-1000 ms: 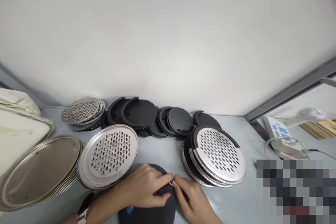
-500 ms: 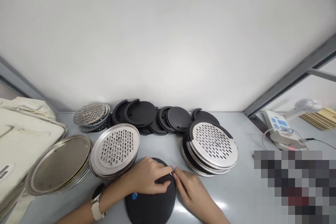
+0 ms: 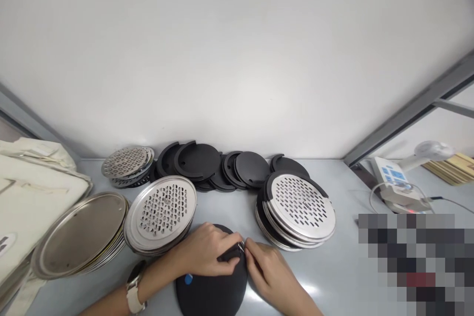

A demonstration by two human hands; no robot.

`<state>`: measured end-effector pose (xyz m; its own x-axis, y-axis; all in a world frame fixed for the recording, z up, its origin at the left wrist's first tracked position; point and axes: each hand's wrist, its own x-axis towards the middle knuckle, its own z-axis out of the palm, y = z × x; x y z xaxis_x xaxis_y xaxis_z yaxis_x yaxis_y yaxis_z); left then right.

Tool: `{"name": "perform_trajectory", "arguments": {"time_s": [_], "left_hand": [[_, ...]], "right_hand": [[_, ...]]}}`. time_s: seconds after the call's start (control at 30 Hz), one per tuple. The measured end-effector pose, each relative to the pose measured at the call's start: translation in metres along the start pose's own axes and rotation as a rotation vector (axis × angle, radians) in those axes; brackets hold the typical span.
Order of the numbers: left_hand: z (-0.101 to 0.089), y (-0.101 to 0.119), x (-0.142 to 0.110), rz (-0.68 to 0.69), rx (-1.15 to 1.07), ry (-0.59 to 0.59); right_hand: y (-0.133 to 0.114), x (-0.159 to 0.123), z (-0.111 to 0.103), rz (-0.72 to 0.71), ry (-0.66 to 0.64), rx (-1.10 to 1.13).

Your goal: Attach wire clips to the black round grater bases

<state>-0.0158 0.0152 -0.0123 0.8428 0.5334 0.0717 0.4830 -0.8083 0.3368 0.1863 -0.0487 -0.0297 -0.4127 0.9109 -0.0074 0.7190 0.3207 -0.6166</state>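
A black round disc with a small blue sticker lies flat on the grey table in front of me. My left hand, with a watch on its wrist, presses down on the disc's far edge, fingers curled. My right hand meets it at the disc's right rim and pinches a small shiny metal piece between fingertips. What that piece is I cannot make out.
A perforated steel plate leans on plain steel pans at left. Another perforated stack sits right of my hands. Black discs and small perforated plates line the wall. White bags far left; a device with cable far right.
Both hands stay pinched together at the disc's edge. The view has tilted up a little since a second ago, showing more of the black disc and my forearm.
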Motion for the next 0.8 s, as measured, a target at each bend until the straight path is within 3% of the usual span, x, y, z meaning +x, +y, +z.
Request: {"name": "perform_trajectory", "arguments": {"time_s": [0.8], "left_hand": [[0.0, -0.0012, 0.0013, 0.042, 0.003, -0.009]], "right_hand": [[-0.0007, 0.0004, -0.0028, -0.01, 0.026, -0.057]]}}
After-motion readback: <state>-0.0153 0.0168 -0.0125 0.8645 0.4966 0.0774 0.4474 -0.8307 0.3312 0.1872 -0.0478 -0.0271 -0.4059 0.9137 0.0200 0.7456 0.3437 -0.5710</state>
